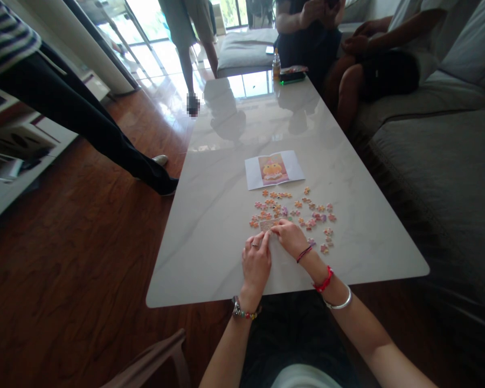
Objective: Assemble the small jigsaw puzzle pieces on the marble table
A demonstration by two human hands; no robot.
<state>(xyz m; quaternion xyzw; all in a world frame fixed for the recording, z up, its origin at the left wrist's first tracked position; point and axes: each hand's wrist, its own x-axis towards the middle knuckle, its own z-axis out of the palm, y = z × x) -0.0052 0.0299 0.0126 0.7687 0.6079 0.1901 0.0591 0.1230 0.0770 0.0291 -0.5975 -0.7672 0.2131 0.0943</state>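
Small pink and orange jigsaw pieces (303, 210) lie scattered on a white marble table (210, 215). A joined strip of pieces (268, 223) lies at the near edge of the scatter. My left hand (256, 261) rests on the table, fingertips pressed on the strip's left end. My right hand (291, 237) has its fingers curled and pinched on the strip's right end. Beyond the pieces lies a paper sheet with a printed picture (274, 168) of an orange figure.
A bottle (276, 64) and a dark flat object (292, 76) stand at the table's far end. People sit on the grey sofa (436, 156) at right; another person's legs (105, 140) stand on the wooden floor at left. A chair arm (153, 361) is near me.
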